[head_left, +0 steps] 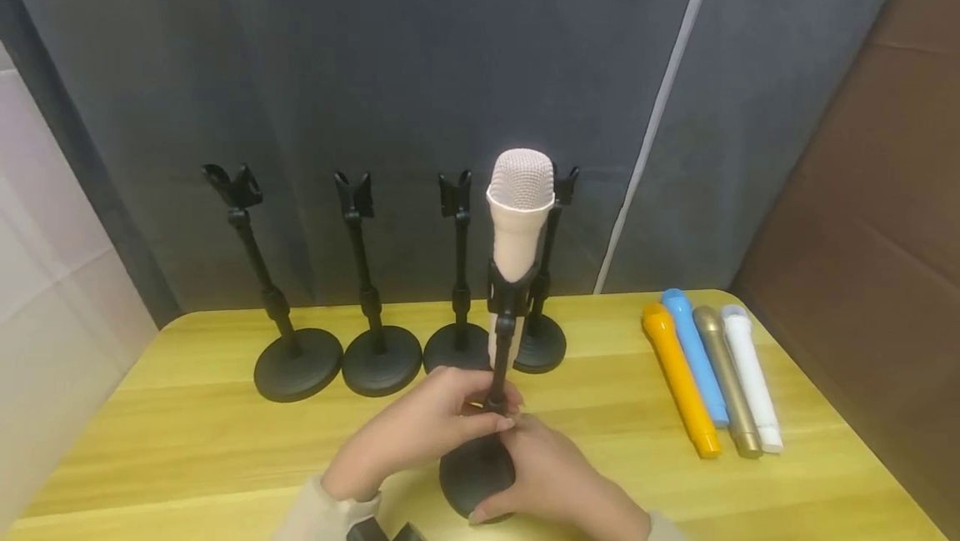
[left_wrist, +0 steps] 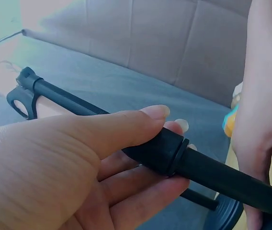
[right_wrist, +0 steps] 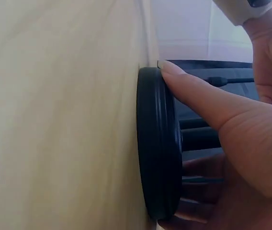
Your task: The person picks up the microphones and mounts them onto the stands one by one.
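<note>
A pale pinkish-white microphone (head_left: 517,228) sits upright in the clip of a black desk microphone stand (head_left: 476,474) close to me. My left hand (head_left: 412,428) grips the stand's pole low down in the head view. The left wrist view shows its thumb and fingers around the pole's thicker collar (left_wrist: 162,151). With my right hand (head_left: 551,474) I hold the round base. In the right wrist view the thumb presses the rim of the base (right_wrist: 157,143) while the other fingers reach round its far side. The base stands on the wooden table there.
Several black stands with bare clips, such as the leftmost stand (head_left: 298,364), line the table's back edge. On the right lie an orange microphone (head_left: 682,383), a blue microphone (head_left: 697,358), a gold microphone (head_left: 727,383) and a white microphone (head_left: 753,383). A grey partition (head_left: 375,66) rises behind.
</note>
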### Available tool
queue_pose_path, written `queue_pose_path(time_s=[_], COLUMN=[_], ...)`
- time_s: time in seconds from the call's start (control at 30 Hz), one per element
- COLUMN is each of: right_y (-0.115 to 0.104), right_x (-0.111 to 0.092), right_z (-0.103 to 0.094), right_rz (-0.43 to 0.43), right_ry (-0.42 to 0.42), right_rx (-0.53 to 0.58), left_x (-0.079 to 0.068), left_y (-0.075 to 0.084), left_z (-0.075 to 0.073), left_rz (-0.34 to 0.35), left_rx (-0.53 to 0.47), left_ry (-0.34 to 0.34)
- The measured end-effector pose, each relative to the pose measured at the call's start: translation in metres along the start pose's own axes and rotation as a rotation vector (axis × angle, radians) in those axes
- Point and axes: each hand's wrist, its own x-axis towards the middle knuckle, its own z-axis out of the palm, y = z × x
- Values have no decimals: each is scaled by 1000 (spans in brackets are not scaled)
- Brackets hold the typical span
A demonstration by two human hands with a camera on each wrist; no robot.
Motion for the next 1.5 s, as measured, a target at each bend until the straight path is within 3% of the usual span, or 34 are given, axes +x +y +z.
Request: queue_pose_path(time_s=[0.2, 0.33, 0.47, 0.73, 0.97, 1.2, 1.33, 1.5], right_y=[8, 17, 20, 18, 18, 19, 20, 21], right_x=[5, 3, 1, 2, 0, 1, 1, 0], right_z=[-2, 2, 7, 11, 14, 15, 15, 16], right_rz=[-27, -89, -135, -140, -133, -113, -113, -121], right_ry=[-60, -77, -56, 21, 39, 39, 44, 44], right_rx=[78, 22, -72, -68, -75, -93, -107, -67], left_x=[1, 2, 1, -1, 0, 1, 1, -2], left_y=[0, 1, 1, 6, 8, 9, 8, 3], left_z=[2, 3, 3, 0, 0, 5, 8, 6], left_rz=[15, 0, -16, -36, -51, -37, -65, -98], left_rx=[20, 19, 26, 49, 56, 101, 98, 34], left_ry=[34, 39, 31, 21, 25, 129, 177, 85])
